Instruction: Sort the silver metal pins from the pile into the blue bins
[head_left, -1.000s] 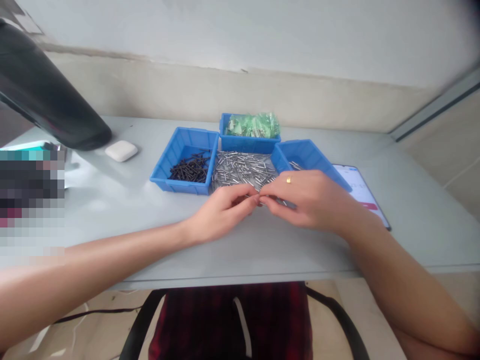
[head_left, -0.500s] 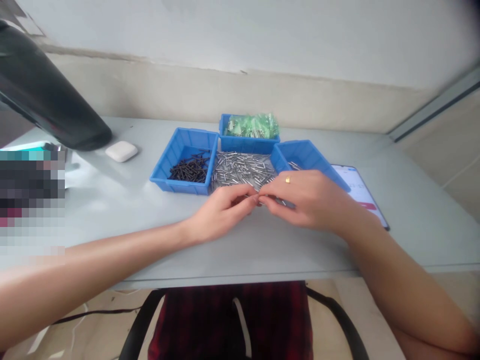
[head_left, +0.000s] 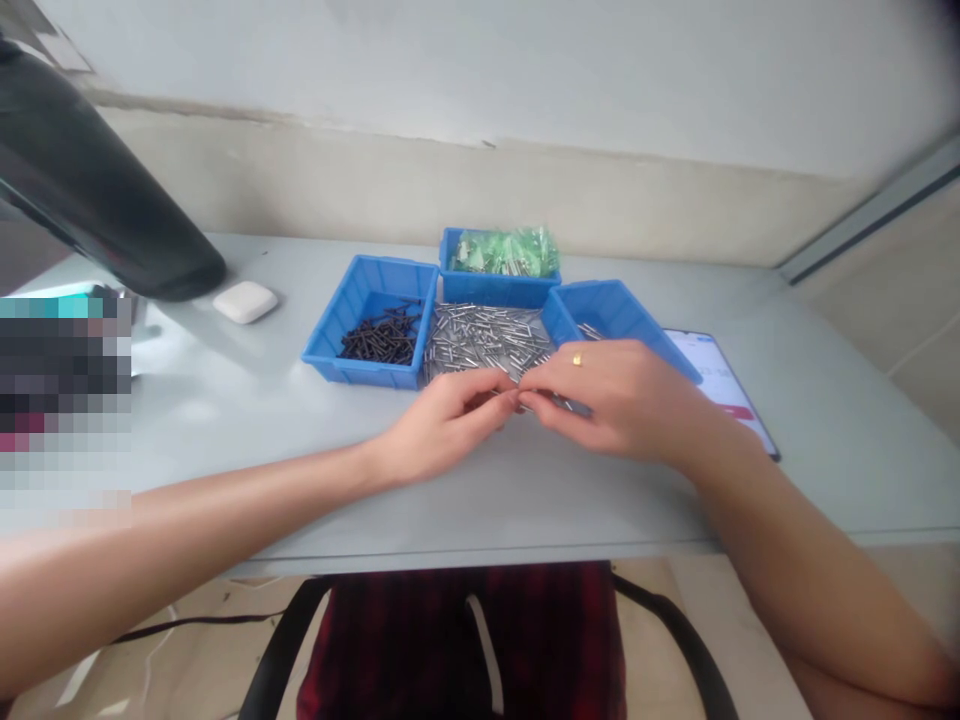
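Observation:
My left hand [head_left: 450, 420] and my right hand [head_left: 600, 395] meet fingertip to fingertip at the near edge of a pile of silver metal pins [head_left: 487, 335]. Both are pinched closed; what lies between the fingertips is too small and hidden to name. Left of the pile, a blue bin [head_left: 322, 350] holds dark screws [head_left: 382, 338]. Behind it stands a blue bin [head_left: 499, 290] with a green plastic bag [head_left: 510, 252] of metal parts. The right blue bin [head_left: 637, 320], with a few silver pins showing, is partly covered by my right hand.
A phone [head_left: 720, 375] with a lit screen lies beside the right bin. At the left are a white case [head_left: 245, 301], a large dark cylinder [head_left: 112, 190] and a blurred-out area. The wall runs behind the table [head_left: 480, 510].

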